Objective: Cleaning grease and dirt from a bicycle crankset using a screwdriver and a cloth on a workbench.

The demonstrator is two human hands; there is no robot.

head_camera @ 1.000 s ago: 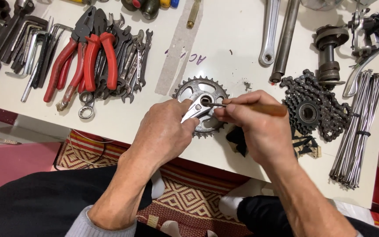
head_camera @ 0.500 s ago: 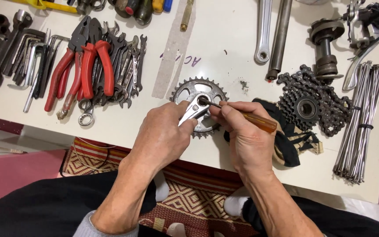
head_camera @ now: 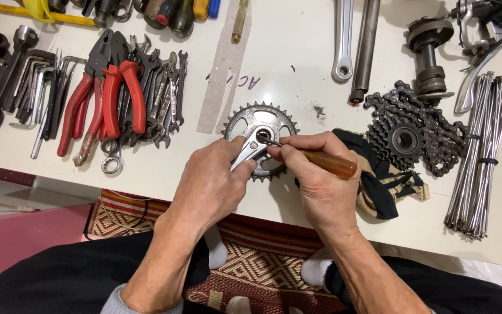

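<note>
A toothed metal chainring with its crank arm (head_camera: 261,125) lies flat on the white table near the front edge. My left hand (head_camera: 210,183) rests on the crank arm and pins it down. My right hand (head_camera: 315,180) grips a screwdriver with a brown wooden handle (head_camera: 332,164); its thin metal tip (head_camera: 267,141) touches the hub at the chainring's centre. Both hands cover the lower half of the chainring.
Red-handled pliers (head_camera: 108,96), wrenches and hex keys lie at the left. A dark cloth (head_camera: 384,180), a sprocket cluster with chain (head_camera: 405,139), a spoke bundle (head_camera: 480,157) and a hub (head_camera: 428,52) sit at the right. Crank arms (head_camera: 344,40) lie behind.
The view has shifted slightly and the cloth beside my right hand has come into sight. Both hands stay on the chainring, the screwdriver tip still at the hub.
</note>
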